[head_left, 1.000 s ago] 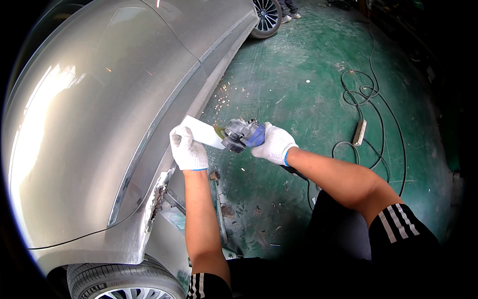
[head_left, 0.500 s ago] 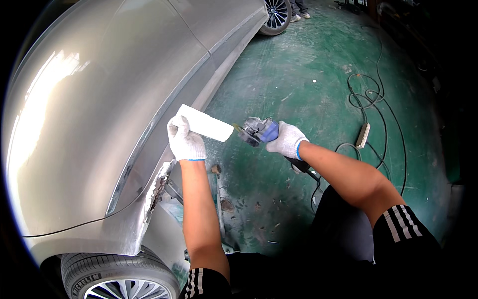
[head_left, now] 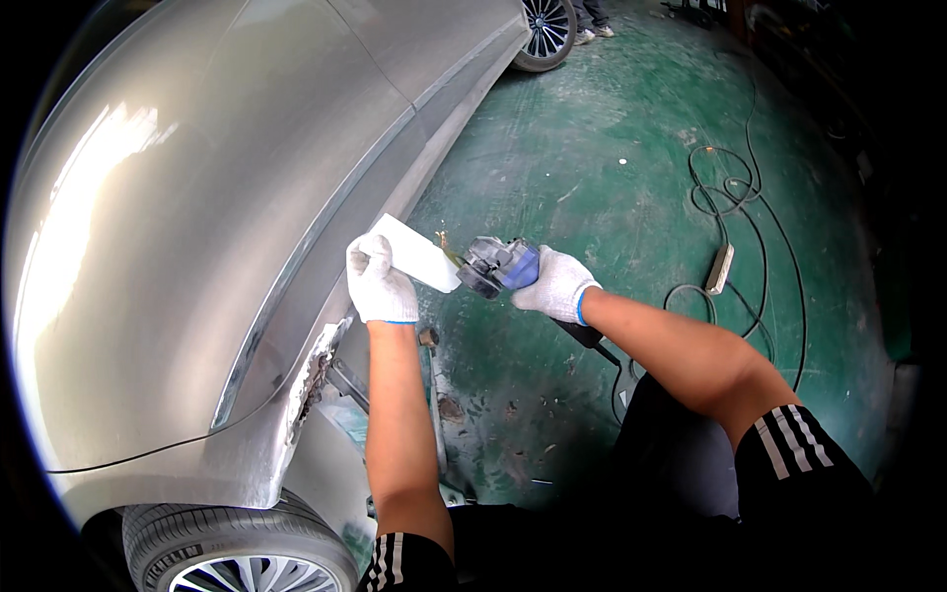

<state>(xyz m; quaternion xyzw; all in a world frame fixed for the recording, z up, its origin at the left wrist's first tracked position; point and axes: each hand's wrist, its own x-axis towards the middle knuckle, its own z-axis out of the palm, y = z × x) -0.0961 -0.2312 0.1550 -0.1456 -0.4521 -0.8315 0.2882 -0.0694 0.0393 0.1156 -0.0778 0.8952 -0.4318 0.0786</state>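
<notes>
Two gloved hands working: left hand is gripping the white panel piece, bracing it by the silver car; right hand is clasping the angle grinder at its edge. Beyond, a cable is lying on the green floor.

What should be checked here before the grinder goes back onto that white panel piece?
1. Gloves on both hands: ok. Left hand and right hand wear white gloves.
2. Panel held firmly: ok. The left hand grips its near end; the far end sticks out free toward the grinder.
3. Grinder under control: cannot tell. Only the right hand holds it, and its disc sits at the panel's edge.
4. Cord clear of the disc: ok. It lies coiled on the floor, off to the right.
5. Disc spinning: cannot tell.
6. Car clear of sparks: not ok. Its body is right beside the panel.
</notes>
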